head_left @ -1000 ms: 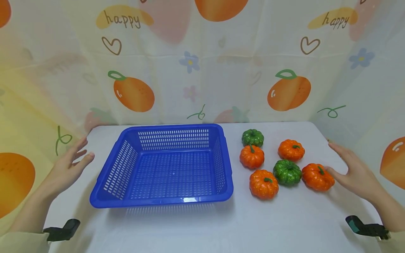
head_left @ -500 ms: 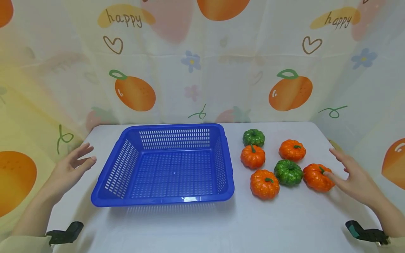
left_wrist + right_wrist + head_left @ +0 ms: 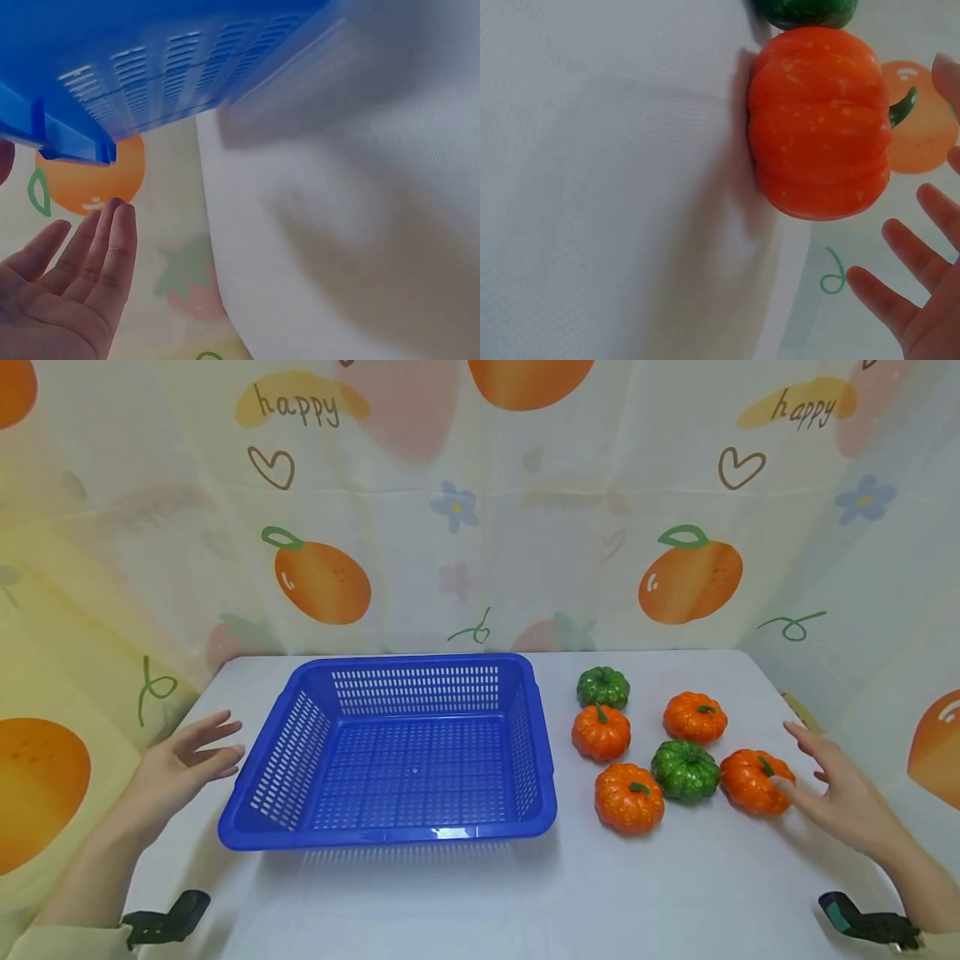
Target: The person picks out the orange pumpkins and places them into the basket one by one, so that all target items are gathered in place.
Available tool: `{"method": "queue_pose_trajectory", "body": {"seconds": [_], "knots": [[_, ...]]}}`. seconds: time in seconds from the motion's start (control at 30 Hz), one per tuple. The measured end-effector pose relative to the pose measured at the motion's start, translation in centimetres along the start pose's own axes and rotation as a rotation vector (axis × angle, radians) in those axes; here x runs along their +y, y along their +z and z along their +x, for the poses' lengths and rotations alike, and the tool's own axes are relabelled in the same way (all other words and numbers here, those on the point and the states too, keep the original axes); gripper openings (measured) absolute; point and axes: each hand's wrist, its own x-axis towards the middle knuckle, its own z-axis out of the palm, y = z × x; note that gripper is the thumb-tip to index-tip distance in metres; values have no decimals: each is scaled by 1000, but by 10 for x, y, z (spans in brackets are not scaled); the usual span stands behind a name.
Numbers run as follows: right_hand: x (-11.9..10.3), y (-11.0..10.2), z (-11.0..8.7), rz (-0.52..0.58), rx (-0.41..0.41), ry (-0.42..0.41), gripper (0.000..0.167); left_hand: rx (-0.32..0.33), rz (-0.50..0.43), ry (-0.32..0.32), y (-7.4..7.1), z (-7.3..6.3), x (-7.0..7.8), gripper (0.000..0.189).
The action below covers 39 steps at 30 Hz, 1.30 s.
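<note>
My left hand hovers just left of the blue plastic basket, fingers extended and holding nothing. In the left wrist view its open palm faces the basket's slotted side wall. My right hand is at the right end of the table, fingers spread, beside the rightmost orange pumpkin. From the head view the thumb overlaps that pumpkin's edge. The right wrist view has the fingers apart from this pumpkin, whose short green stem points toward the hand.
Right of the basket lie a green pumpkin at the back, another green pumpkin and more orange pumpkins. A white cloth covers the table. A printed curtain closes off the back and sides.
My left hand has come down and rightward toward the basket. The right hand has shifted slightly down, its thumb now overlapping the rightmost pumpkin. Basket and pumpkins stay put.
</note>
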Motion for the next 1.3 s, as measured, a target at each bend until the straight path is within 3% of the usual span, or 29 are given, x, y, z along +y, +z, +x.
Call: {"method": "queue_pose_trajectory", "body": {"seconds": [0.17,0.47,1.0,1.3], "knots": [[5,0,-3,2,10,-17,82,-55,-42,-5,3,0,5,64],[11,2,-6,40,12,-21,82,-89,57,-61,8,1,11,69],[11,10,-7,128,-182,67,84,-152,27,-116,11,6,8,67],[8,12,-7,77,-213,95,79,-164,-54,-145,11,7,5,66]]}}
